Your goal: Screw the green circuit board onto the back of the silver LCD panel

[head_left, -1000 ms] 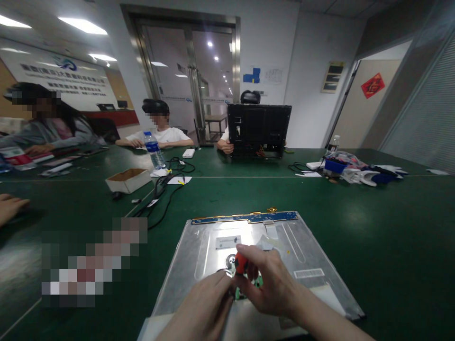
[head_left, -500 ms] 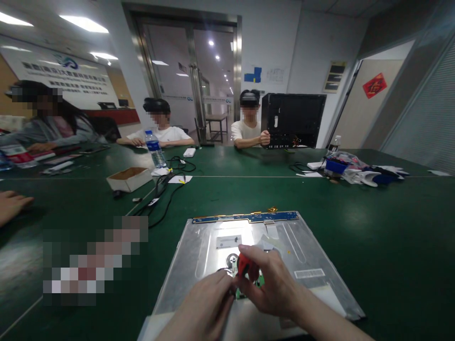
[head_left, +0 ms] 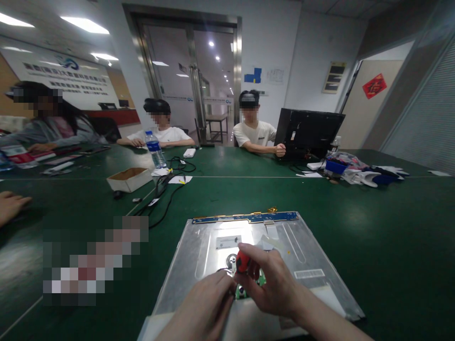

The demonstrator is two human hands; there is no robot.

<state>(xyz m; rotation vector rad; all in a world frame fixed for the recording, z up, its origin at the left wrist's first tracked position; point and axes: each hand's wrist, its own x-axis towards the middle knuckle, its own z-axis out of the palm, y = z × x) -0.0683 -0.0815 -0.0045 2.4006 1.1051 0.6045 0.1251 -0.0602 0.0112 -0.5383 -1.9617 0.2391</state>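
Observation:
My right hand [head_left: 275, 279] is closed around the red and black handle of a screwdriver [head_left: 243, 262], held over a small green circuit board [head_left: 242, 292]. The screwdriver's tip is hidden. Beside it, my left hand [head_left: 213, 296] rests at the left of the board, fingers drawn together; what they pinch is hidden. Under both hands lies a silver metal-backed display panel [head_left: 188, 251], with a blue circuit strip [head_left: 245, 217] along its far edge.
On the green table [head_left: 384, 246] are an open cardboard box [head_left: 130, 180], a water bottle [head_left: 154, 149], black cables [head_left: 167, 189] and a pile of gloves and bags [head_left: 359, 168]. Several people sit around it; one grips a large black casing [head_left: 309, 135] across from me.
My right hand has turned the screwdriver handle slightly; my left hand stays put. Across the table, the person has swung and tilted the black casing to the right.

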